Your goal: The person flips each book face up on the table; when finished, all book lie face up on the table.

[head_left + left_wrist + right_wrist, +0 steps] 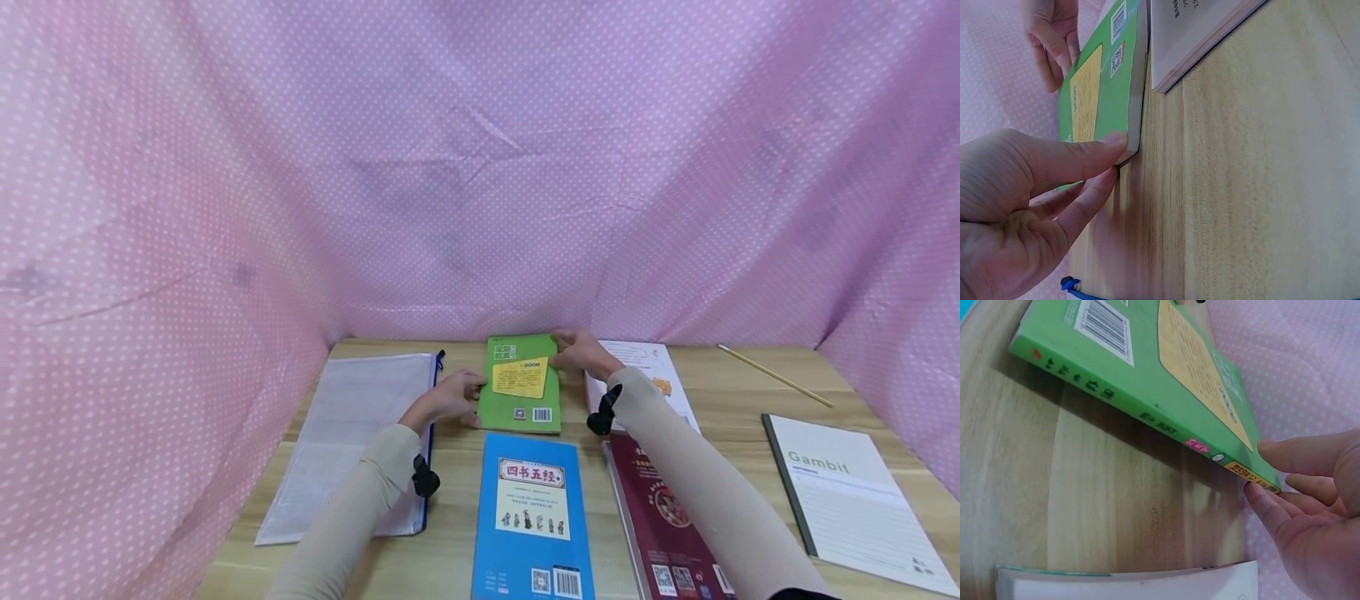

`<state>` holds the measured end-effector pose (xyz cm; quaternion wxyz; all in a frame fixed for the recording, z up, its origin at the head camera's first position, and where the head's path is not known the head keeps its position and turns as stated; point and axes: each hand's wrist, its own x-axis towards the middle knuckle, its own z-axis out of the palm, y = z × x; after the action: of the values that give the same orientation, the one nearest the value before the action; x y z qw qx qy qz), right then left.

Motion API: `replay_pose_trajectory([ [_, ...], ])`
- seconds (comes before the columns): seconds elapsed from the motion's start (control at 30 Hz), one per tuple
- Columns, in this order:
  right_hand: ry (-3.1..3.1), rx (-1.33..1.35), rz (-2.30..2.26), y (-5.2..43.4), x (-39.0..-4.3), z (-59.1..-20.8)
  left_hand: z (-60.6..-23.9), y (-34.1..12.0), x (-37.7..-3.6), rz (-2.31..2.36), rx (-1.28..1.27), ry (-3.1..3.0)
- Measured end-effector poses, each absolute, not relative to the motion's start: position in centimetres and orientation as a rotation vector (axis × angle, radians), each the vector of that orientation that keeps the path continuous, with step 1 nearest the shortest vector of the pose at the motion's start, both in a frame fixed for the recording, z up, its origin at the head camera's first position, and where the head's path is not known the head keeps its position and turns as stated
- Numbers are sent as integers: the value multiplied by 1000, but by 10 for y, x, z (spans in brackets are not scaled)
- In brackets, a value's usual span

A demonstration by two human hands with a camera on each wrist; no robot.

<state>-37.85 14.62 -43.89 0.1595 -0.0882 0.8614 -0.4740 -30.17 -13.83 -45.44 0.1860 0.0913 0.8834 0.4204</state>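
A green book (520, 387) lies back cover up at the far middle of the wooden table (750, 392), showing a yellow panel and a barcode. My left hand (450, 398) pinches its left edge, thumb on the cover and fingers under it (1115, 157). My right hand (577, 352) pinches the far right corner by the spine (1259, 467). In the right wrist view the green book (1147, 369) casts a shadow on the wood beneath its spine, so that side looks slightly raised.
A blue book (531, 517) lies in front of the green one, with a dark red book (660, 517) to its right. A white booklet (652, 375), a Gambit notebook (847, 492), a thin stick (776, 377) and a mesh zip pouch (352, 433) also lie here. Pink dotted cloth walls the table in.
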Motion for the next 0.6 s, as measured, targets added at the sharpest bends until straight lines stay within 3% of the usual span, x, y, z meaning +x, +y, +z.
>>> replay_pose_trajectory([
  [0.27, 2275, -312, -1602, 143, -374, -432, -455, -137, -301, 1233, 237, 2469],
  [0.6, 2254, -369, -1586, 148, -369, -429, -456, -136, -301, 1251, 240, 2456],
])
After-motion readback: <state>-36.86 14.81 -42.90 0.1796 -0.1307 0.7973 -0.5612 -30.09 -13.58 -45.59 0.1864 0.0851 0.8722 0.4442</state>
